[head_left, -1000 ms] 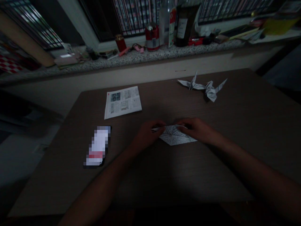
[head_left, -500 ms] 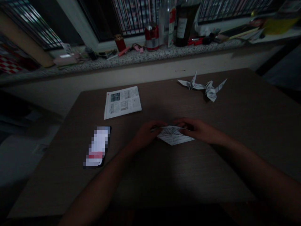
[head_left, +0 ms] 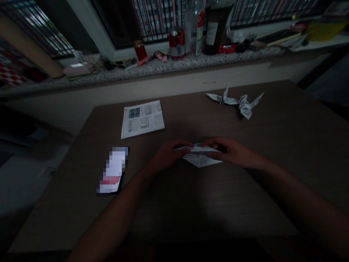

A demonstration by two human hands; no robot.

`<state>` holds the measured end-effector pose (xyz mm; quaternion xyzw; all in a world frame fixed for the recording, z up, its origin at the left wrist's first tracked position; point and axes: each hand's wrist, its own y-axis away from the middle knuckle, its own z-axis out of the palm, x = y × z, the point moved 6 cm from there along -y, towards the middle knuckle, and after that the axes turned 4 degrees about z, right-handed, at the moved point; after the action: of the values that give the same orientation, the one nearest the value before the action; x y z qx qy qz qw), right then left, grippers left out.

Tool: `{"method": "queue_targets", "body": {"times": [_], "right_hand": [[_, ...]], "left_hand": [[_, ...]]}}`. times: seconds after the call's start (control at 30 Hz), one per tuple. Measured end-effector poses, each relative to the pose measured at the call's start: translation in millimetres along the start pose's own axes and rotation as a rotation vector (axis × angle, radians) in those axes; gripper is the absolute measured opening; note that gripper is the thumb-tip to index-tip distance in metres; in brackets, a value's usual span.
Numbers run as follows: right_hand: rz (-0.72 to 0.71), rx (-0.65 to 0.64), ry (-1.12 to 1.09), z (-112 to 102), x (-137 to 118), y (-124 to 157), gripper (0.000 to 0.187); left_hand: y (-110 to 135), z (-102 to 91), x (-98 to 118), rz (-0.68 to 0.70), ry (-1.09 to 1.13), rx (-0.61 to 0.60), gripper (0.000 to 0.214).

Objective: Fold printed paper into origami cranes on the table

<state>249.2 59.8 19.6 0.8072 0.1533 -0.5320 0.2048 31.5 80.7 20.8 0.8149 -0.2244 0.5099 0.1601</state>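
A folded piece of printed paper [head_left: 200, 159], with a point toward me, lies on the brown table [head_left: 174, 203] between my hands. My left hand [head_left: 170, 154] grips its left side, thumb on top and fingers behind. On the opposite side my right hand [head_left: 229, 151] pinches the paper, its thumb across the upper layer and its fingers along the far edge. The far part of the paper is partly hidden by my fingers. Beyond my right hand stand two folded paper cranes, one on the left [head_left: 224, 97] and another on the right [head_left: 246, 106].
A flat printed sheet [head_left: 143, 120] lies at the table's back left. Nearer me on that side is a phone [head_left: 113, 169] with a lit, blurred screen. Behind the table, a granite windowsill [head_left: 163, 67] holds a red can [head_left: 177, 43], a jar [head_left: 140, 51], a dark bottle [head_left: 214, 32] and small items.
Both thumbs have shifted slightly on the paper, and a layer near its far edge now lies differently, covering the inner creases. The cranes, sheet and phone have stayed put.
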Motion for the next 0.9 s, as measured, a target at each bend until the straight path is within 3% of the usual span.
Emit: {"method": "queue_targets", "body": {"times": [0.4,0.5,0.7,0.9], "right_hand": [[-0.016,0.046,-0.098,8,1,-3,0.030],[0.038,0.091,-0.151,7,6,-5,0.038],[0.113,-0.049,-0.127,17,13,-7,0.040],[0.159,-0.001,-0.180,16,12,-4,0.040]], "left_hand": [[1,3.3,-1,0.040,-0.043,0.021,0.024],[1,5.7,1,0.074,-0.033,0.002,0.023],[1,7.6,4,0.056,0.001,0.001,0.020],[2,2.6,0,-0.029,0.168,0.103,0.044]]}}
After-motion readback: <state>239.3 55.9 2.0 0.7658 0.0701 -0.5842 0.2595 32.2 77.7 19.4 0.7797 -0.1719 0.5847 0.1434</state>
